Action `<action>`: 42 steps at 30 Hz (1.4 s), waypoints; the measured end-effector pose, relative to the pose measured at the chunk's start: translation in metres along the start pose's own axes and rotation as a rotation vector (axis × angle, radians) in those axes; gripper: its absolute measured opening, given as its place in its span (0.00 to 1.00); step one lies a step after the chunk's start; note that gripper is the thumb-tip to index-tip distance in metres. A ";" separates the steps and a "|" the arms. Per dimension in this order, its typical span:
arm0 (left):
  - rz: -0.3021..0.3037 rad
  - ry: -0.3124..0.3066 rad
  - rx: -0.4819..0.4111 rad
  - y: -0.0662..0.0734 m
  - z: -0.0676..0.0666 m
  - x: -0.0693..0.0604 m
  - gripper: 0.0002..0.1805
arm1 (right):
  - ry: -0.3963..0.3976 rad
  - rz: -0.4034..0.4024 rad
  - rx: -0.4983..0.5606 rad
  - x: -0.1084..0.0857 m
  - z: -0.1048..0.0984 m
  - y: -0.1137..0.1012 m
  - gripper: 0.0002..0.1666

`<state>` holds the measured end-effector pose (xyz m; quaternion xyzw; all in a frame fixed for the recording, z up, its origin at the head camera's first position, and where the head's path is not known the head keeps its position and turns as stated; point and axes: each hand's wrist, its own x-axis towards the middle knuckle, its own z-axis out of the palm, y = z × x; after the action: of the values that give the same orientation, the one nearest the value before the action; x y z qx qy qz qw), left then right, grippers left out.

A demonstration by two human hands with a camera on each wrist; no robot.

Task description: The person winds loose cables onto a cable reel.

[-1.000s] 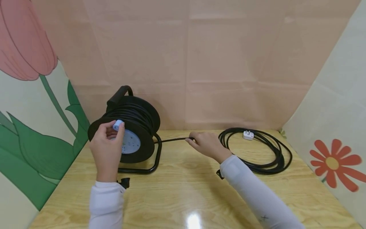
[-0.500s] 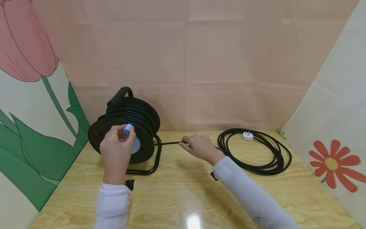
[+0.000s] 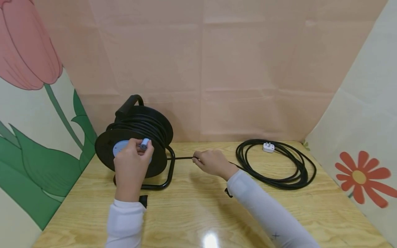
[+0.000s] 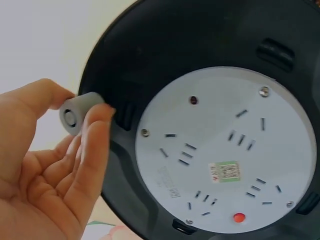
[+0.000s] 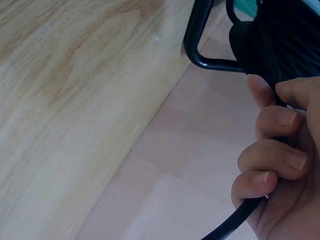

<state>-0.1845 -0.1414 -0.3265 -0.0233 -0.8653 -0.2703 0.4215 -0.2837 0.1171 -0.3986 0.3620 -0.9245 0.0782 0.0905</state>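
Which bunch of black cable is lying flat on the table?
The loose coil at right, with the white plug at its back edge; the other bunch is wound on the cable reel.

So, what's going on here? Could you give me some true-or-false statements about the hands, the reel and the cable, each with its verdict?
1. The left fingers pinch a small knob in front of the reel. True.
2. The reel carries no cable. False: black cable is wound around it.
3. The right fingers grip the black cable. True.
4. In the head view, the white plug lies to the right of the reel. True.
5. The white plug is pushed into the reel. False: it lies with the loose coil on the table.
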 end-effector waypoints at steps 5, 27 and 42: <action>0.011 -0.036 0.010 0.002 0.000 0.000 0.16 | 0.006 0.001 0.010 0.001 0.002 -0.001 0.12; 0.046 -0.086 0.007 0.002 0.004 -0.007 0.16 | -0.102 0.069 0.203 -0.065 0.003 0.044 0.23; 0.029 -0.105 -0.020 0.001 0.005 -0.009 0.15 | -0.053 0.167 0.026 -0.139 -0.022 0.098 0.19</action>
<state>-0.1819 -0.1368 -0.3351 -0.0541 -0.8830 -0.2713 0.3792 -0.2480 0.2840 -0.4163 0.2867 -0.9524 0.0880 0.0546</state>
